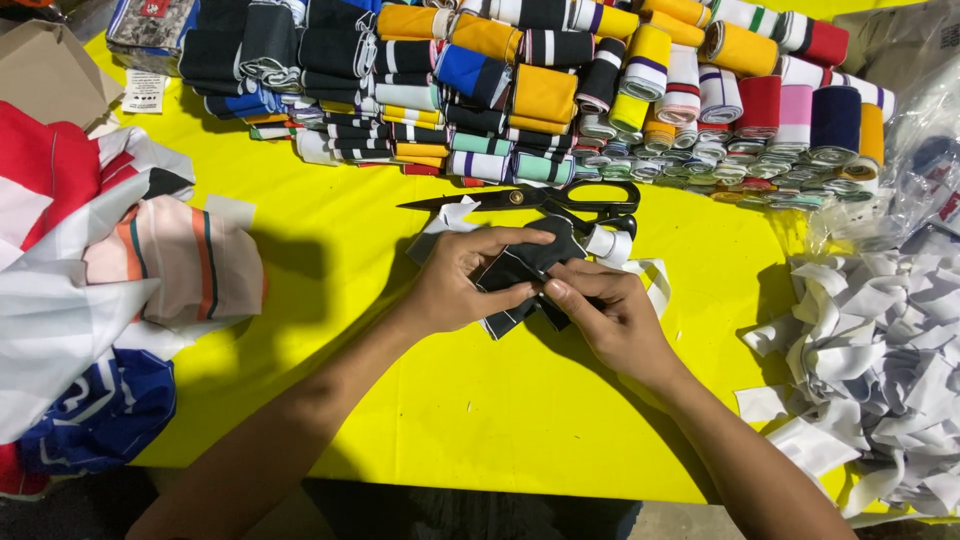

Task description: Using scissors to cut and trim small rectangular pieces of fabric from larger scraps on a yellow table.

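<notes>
Hands meet at the middle of the yellow table (480, 420), both closed on one small piece of black fabric with a white edge stripe (525, 262). The left hand (462, 280) grips the piece from its left side, fingers curled over the top and thumb beneath. The right hand (612, 315) pinches it from the right, thumb and forefinger pressed together at the near edge, the remaining fingers folded under. The fingertips of the two hands are almost touching.

Long axis of the piece runs slantwise, from lower left near the left palm up toward a small white roll (608, 242) at upper right. Neither hand is nearer; the piece lies between them, resting low over the table.

Black-handled scissors (545, 198) lie just beyond the hands, blades pointing left, untouched. Behind them stand stacked rolls of striped ribbing (540, 95). White fabric scraps (880, 350) are heaped to the right, printed garments (90, 280) to the left.
</notes>
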